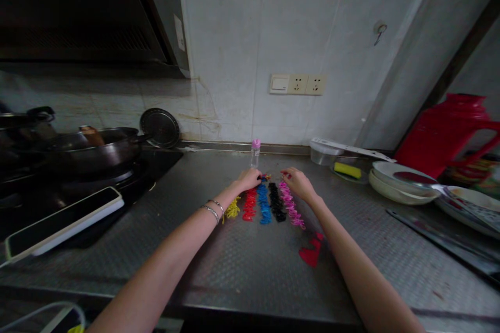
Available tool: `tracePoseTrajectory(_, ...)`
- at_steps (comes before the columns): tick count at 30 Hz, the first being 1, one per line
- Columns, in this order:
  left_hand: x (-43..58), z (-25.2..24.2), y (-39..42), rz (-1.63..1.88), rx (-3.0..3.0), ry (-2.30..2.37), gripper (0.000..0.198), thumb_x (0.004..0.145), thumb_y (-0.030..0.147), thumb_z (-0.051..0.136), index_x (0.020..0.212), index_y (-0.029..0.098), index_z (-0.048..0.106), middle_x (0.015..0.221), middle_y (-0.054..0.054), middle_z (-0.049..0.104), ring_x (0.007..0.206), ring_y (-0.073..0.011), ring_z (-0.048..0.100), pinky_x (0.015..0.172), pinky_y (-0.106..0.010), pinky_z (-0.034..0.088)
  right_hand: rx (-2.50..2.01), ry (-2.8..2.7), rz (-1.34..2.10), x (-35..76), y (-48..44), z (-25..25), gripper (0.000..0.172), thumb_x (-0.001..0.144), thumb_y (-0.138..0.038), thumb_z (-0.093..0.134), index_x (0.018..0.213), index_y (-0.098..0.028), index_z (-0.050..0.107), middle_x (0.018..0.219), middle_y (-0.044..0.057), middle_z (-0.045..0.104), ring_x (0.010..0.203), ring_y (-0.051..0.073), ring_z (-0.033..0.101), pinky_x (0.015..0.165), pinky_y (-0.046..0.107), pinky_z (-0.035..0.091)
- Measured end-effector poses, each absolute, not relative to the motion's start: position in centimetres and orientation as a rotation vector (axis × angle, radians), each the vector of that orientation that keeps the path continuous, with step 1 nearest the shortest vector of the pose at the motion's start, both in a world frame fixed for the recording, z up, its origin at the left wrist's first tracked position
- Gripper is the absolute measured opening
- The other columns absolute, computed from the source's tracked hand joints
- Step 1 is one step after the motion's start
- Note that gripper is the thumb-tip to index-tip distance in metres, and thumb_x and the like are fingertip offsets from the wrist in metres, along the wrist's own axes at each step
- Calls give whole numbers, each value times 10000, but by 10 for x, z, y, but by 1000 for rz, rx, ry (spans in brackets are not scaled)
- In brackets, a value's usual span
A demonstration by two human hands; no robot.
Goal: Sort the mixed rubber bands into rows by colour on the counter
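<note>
Rows of small coloured clips or bands lie on the steel counter: yellow (233, 208), red (249, 204), blue (264, 203), black (276, 202) and pink (291, 204). My left hand (249, 179) rests at the far end of the red and blue rows, fingers curled and pinched on a small piece I cannot make out. My right hand (297, 182) is at the far end of the black and pink rows, fingers curled down onto them. A small clear bottle with a pink cap (255, 153) stands just behind my left hand. A red pile (311, 254) lies beside my right forearm.
A wok (94, 146) and lid sit on the stove at left, with a phone (62, 222) near the stove's edge. Plates (402, 181), a sponge (347, 169), a plastic box (324, 151) and a red thermos (445, 132) stand at right. A knife (437, 234) lies near them.
</note>
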State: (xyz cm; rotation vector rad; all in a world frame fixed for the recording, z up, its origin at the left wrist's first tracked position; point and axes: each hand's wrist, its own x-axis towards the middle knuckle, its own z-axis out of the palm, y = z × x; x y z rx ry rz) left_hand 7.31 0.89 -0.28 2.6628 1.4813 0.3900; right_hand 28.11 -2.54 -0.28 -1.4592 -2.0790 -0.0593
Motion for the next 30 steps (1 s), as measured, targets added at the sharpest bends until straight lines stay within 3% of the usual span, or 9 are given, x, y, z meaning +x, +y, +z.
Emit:
tracePoseTrajectory(5, 73, 0, 8, 354, 2682, 1534, 207, 756, 253, 476, 886, 217, 635, 881, -50, 644, 797, -180, 587, 684, -253, 435, -1476, -2081, -53, 283, -25, -6, 254, 785, -231, 436, 968, -182, 606, 934, 55, 607, 782, 130, 554, 728, 214, 397)
tracePoseTrajectory(11, 72, 1, 9, 453, 2695, 1430, 335, 731, 235, 512, 1063, 209, 550, 931, -45, 627, 836, -168, 576, 702, -236, 438, -1495, -2098, -47, 284, -24, -9, 253, 784, -227, 435, 961, -180, 609, 930, 53, 609, 786, 130, 554, 732, 211, 391)
tracePoseTrajectory(18, 74, -1, 13, 375, 2697, 1478, 202, 756, 233, 475, 881, 196, 628, 840, -50, 644, 761, -158, 582, 682, -238, 433, -1526, -2106, -31, 282, -25, -6, 259, 780, -220, 434, 963, -182, 612, 954, 57, 608, 824, 132, 553, 753, 206, 383)
tracePoseTrajectory(30, 73, -3, 21, 524, 2611, 1551, 231, 728, 207, 508, 939, 171, 595, 884, -57, 628, 798, -157, 569, 699, -233, 434, -1555, -2113, -19, 282, -25, -8, 255, 774, -219, 439, 944, -187, 626, 967, 50, 615, 845, 139, 554, 762, 206, 383)
